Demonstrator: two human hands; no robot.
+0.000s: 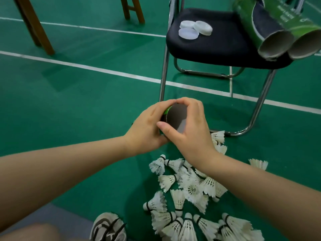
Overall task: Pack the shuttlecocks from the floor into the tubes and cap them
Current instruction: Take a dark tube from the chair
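Note:
A green tube is held upright above the floor, its open mouth facing me. My left hand grips the tube's side. My right hand curls round the rim from the right, thumb on the near edge and fingers over the far edge. The inside of the tube looks dark; a pale patch shows near its right inner wall. Several white feather shuttlecocks lie in a heap on the green floor below my right forearm. Three white caps sit on the black chair seat.
Two open green tubes lie on the chair's right side, mouths toward me. The chair's chrome legs stand just behind my hands. Wooden legs rise at the far left. My shoe is at the bottom.

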